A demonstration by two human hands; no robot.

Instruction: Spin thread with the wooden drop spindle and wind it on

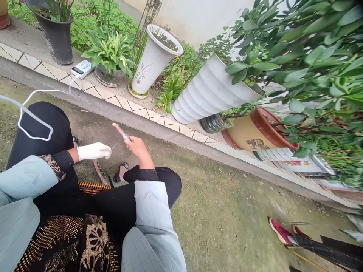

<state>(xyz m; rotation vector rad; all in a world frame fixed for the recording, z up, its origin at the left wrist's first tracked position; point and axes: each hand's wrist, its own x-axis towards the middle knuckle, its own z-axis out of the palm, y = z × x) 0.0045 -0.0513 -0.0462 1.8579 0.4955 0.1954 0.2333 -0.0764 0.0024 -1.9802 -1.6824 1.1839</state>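
My left hand (95,151) wears a white glove, its fingers closed at the tips. From those fingertips a thin wire (114,146) runs up toward my right hand; it is fine and faint. My bare right hand (138,146) is wrapped round a slim pinkish-brown stick (117,129) that points up and left. Silvery wire is wound round the stick just above my thumb. The stick's lower end is hidden in my palm. Both hands are over my lap, a short distance apart.
A white power bank (82,69) with a white cable (36,90) rests on the tiled ledge (113,100). Potted plants line it, including a white ribbed pot (210,90) and a tan pot (249,132). Another person's red shoe (280,231) is at lower right.
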